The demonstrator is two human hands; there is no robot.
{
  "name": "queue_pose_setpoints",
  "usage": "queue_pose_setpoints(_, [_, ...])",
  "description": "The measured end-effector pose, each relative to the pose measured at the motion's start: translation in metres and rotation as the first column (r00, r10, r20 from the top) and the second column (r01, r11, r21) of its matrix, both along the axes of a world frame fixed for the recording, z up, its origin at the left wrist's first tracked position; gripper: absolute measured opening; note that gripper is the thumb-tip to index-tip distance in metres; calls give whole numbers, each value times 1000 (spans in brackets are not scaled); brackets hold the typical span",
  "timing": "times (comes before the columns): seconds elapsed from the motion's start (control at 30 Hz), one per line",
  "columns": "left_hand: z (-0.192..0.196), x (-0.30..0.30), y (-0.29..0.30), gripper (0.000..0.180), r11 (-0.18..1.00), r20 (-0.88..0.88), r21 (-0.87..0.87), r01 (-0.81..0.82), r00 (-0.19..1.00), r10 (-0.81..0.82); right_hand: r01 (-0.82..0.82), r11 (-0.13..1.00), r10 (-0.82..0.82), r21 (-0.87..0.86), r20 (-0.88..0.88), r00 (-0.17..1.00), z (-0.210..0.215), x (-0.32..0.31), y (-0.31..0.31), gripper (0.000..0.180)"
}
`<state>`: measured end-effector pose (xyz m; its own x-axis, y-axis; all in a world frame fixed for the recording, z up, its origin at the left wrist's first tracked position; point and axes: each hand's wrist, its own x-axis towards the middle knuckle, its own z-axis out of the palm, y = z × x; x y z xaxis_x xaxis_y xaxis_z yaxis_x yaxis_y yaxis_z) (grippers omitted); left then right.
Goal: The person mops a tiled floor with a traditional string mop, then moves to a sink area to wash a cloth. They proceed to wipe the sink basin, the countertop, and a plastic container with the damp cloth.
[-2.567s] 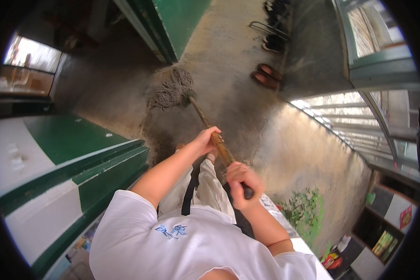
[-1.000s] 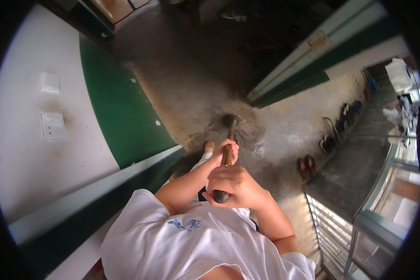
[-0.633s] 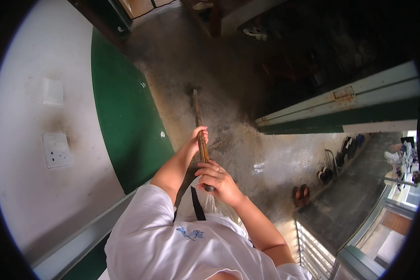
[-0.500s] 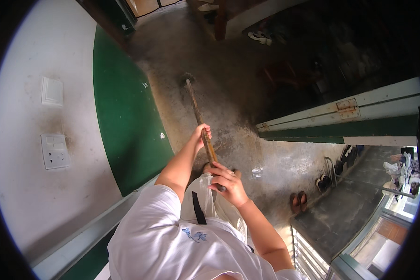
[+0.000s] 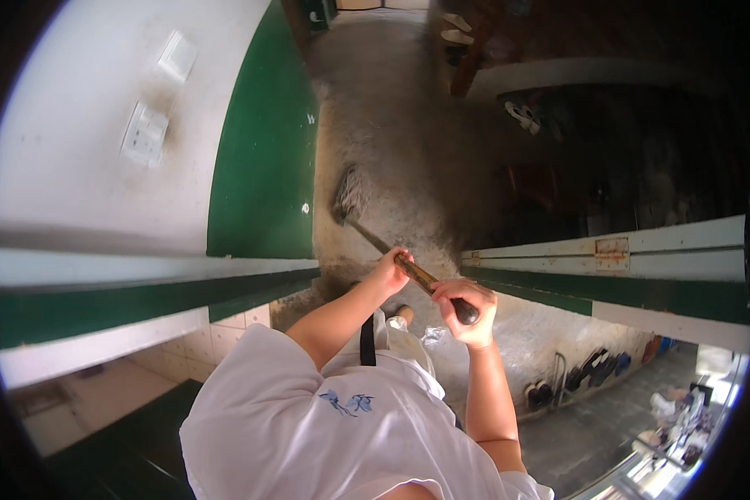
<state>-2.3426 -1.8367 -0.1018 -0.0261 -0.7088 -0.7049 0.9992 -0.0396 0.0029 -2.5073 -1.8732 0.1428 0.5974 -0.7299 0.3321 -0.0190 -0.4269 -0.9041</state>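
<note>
A mop with a worn wooden handle (image 5: 420,277) slants from the lower right to the upper left in front of me. Its grey string head (image 5: 352,193) lies on the concrete floor beside the green-painted lower wall. My left hand (image 5: 394,270) is wrapped round the handle partway down. Near the handle's top end my right hand (image 5: 468,309) grips it, thumb along the side, with the rounded butt sticking out past the fingers.
A green and white wall (image 5: 262,167) stands close on the left, with a wall socket (image 5: 145,133). On the right is a hinged door edge (image 5: 612,255). Several shoes (image 5: 596,367) line the floor at lower right; white shoes (image 5: 522,117) lie in the dark area beyond.
The mop head has come nearer to me and swung toward the left wall. Both hands have shifted right, the right one also upward, and my view has turned.
</note>
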Motion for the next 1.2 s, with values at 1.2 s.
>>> queue_pose_setpoints(1.2, [35, 257, -301, 10, 544, 7, 340, -767, 581, 814, -799, 317, 774, 511, 348, 530, 16, 423, -437, 20])
